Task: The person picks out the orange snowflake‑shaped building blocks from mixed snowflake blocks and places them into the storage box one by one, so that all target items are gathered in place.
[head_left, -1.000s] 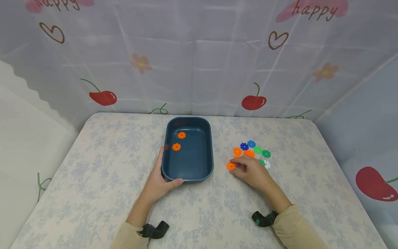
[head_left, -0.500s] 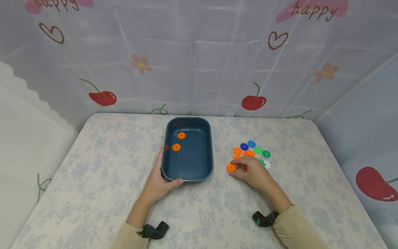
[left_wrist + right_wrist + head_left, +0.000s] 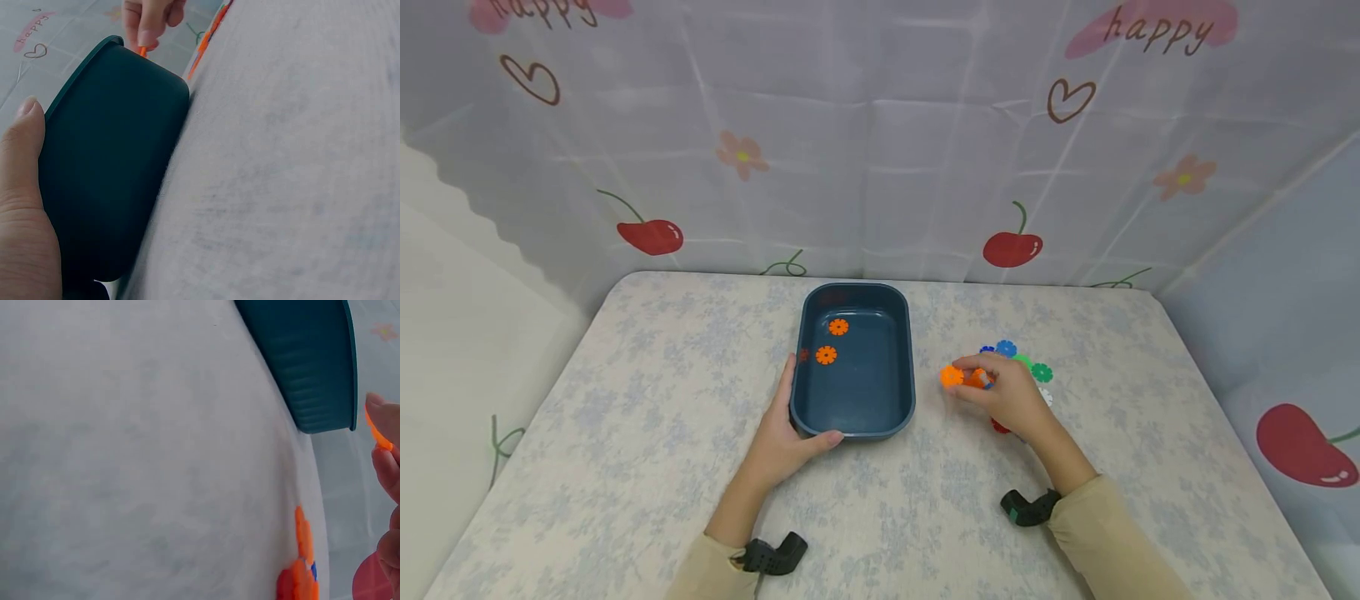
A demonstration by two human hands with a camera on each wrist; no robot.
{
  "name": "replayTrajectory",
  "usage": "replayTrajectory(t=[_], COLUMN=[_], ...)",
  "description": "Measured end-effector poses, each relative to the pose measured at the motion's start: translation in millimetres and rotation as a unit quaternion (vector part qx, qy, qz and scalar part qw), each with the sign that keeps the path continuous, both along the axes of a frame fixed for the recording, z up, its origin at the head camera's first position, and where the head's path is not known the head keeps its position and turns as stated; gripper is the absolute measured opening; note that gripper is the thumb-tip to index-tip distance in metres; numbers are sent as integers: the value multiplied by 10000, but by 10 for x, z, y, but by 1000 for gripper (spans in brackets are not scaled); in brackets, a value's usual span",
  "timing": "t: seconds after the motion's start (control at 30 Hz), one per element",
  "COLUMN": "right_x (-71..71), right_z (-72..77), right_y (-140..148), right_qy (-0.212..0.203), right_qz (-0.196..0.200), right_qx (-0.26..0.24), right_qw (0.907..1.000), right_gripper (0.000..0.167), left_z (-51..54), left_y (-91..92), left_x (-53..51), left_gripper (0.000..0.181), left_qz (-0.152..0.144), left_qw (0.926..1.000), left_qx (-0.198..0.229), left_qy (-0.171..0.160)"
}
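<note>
Between thumb and fingers, my right hand (image 3: 1011, 396) pinches an orange disc (image 3: 952, 377), held right of the dark blue tray (image 3: 853, 412). In the right wrist view the pinched orange disc (image 3: 377, 432) shows edge-on, raised above the table. My left hand (image 3: 781, 437) grips the tray's near left corner, thumb on the near rim. Inside the tray lie two orange discs (image 3: 826, 356) (image 3: 838, 327). Partly hidden under my right hand is a loose group of discs: blue (image 3: 1007, 348), green (image 3: 1042, 372), white (image 3: 1047, 397), red (image 3: 1000, 426) and orange ones.
The patterned tabletop (image 3: 647, 392) extends on both sides of the tray. Behind it hangs a printed curtain (image 3: 865, 183) with cherries and flowers. A black device (image 3: 773, 555) is strapped to the left wrist, another (image 3: 1030, 507) to the right.
My right hand has lifted the orange disc and moved slightly away from me, uncovering a red disc near the group's front. My left hand and the tray have stayed in place.
</note>
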State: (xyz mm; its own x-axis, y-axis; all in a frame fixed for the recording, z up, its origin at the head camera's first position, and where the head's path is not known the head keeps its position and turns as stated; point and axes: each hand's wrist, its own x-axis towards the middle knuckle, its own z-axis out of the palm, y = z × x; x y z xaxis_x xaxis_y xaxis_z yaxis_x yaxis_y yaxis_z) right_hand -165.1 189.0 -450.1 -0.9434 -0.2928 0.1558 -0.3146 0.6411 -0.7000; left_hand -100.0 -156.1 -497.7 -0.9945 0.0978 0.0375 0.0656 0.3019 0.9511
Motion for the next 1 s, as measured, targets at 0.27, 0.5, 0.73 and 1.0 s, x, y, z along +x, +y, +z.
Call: replayTrajectory(t=[0.27,0.5,0.73,1.0], right_x=[-185,-347,-509,-613], right_z=[97,163,202,179], right_y=[-214,-514,-823,-1055], right_qy=[102,92,165,717], right_qz=[12,163,435,667], right_qx=[-363,-531,-132,844], right_qw=[9993,9984,9988,9916], right_gripper=[36,36,39,39], left_z=[-2,7,3,-1], left_y=[-3,-1,-2,9], left_x=[5,12,7,-6], left_gripper=[122,122,124,123], left_qz=[24,44,57,44], left_qw=[10000,10000,10000,10000], left_qx=[17,17,13,-49], left_qy=[-16,-39,-11,-32])
